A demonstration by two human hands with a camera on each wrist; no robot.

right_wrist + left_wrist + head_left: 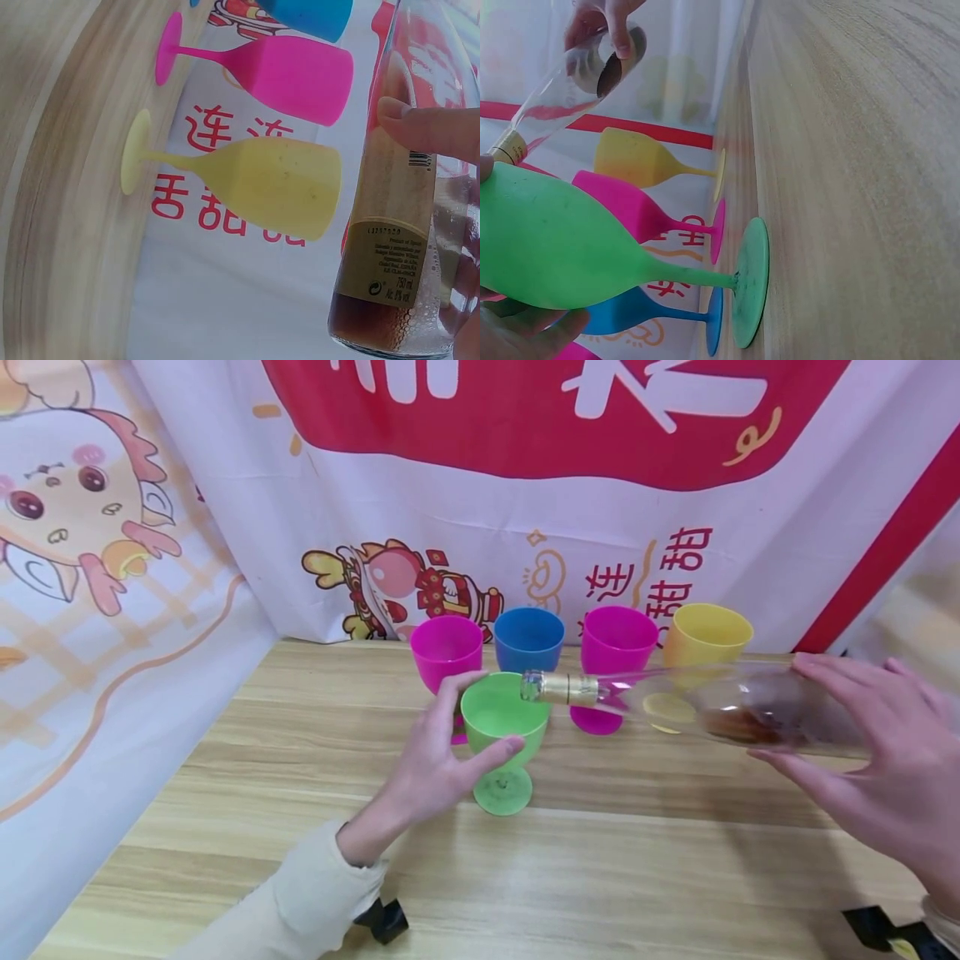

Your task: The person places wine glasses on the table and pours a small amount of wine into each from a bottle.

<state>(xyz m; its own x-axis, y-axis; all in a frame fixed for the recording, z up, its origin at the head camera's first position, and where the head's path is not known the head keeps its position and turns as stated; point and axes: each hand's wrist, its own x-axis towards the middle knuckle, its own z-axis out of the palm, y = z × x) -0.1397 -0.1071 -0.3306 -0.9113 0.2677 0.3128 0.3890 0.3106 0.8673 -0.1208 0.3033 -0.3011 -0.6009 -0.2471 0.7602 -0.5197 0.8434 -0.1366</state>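
Observation:
My left hand [431, 760] grips the bowl of a green plastic goblet [498, 752], thumb on the near side and fingers round the back. Its round foot [751, 281] is at the wooden tabletop in the left wrist view. From the right, my right hand [892, 760] holds a clear glass bottle [660, 697] by its body, tipped nearly level. The bottle's mouth [531, 685], below a gold neck band, overlaps the goblet's rim. A little dark liquid [367, 322] lies toward the bottle's base, beside a gold label [382, 262].
Behind the green goblet stand two magenta goblets [447, 652] [617, 643], a blue goblet [528, 639] and a yellow goblet [705, 635] in a row. A printed cloth [465, 502] hangs at the table's [615, 877] back edge, with another cloth [82, 635] at the left.

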